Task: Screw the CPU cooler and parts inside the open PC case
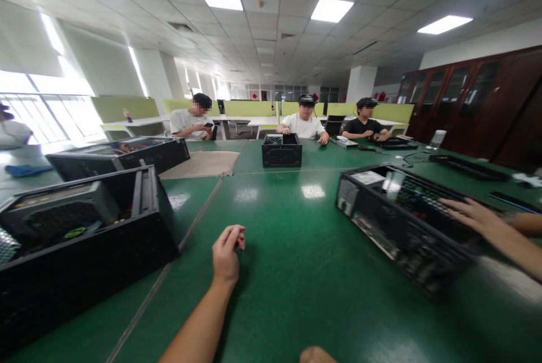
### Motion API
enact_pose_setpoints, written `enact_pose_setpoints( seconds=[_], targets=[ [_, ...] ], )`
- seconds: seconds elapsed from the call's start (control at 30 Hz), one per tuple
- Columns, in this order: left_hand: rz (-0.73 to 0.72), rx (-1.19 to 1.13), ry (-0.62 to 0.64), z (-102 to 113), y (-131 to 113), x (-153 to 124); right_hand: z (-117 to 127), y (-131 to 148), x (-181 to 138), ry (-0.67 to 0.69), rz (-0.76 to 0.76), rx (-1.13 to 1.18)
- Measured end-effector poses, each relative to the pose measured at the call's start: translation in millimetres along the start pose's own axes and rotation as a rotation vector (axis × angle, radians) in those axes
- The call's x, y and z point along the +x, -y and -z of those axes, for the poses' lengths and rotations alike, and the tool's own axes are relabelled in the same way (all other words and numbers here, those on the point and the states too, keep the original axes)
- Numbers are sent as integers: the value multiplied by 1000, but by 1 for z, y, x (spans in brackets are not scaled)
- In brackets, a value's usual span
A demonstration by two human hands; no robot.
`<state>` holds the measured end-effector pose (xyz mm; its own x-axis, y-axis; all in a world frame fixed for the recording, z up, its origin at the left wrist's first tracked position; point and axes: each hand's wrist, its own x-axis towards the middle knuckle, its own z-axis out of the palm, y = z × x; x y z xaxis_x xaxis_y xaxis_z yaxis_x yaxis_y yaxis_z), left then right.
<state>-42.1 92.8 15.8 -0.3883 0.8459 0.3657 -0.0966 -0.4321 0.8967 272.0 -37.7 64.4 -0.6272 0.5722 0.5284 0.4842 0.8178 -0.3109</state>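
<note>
1. Green surface runs beneath the right hand, barely in at the bottom edge; its fingers are hidden, so I cannot tell their state
2. The left hand has its fingers curled narrow, nothing seen in them; it looks idle, and any grasp would call for uncurling first
3. The open left computer case sits nearest that hand, apart from it
4. A co-worker's hand reaches over the right case
5. Farther off, another case stands before a seated person

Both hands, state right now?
Left hand: fingers curled closed, no held object visible.
Right hand: only a sliver at the bottom edge; open or closed cannot be told.
</note>
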Motion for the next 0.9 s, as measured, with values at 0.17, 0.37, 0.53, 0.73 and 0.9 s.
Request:
enact_pose_setpoints(
  seconds=[0.17, 0.37, 0.53, 0.73, 0.9],
  targets=[
    [-103, 113, 77, -23, -28, -4, 141, -116, -85, -305, -84, 15],
    [-581, 631, 649, -97, -78, 0, 154, -182, -137, -604, -119, 4],
    [-745, 827, 951, -153, -80, -4, 164, -131, -67, -482, -53, 135],
    [-795, 828, 903, -142, -89, -11, 89, -11, -8, -430, 75, 243],
    [-754, 842, 1137, -83, -146, -49, 87, 31, 13, -727, -101, 375]
  ],
)
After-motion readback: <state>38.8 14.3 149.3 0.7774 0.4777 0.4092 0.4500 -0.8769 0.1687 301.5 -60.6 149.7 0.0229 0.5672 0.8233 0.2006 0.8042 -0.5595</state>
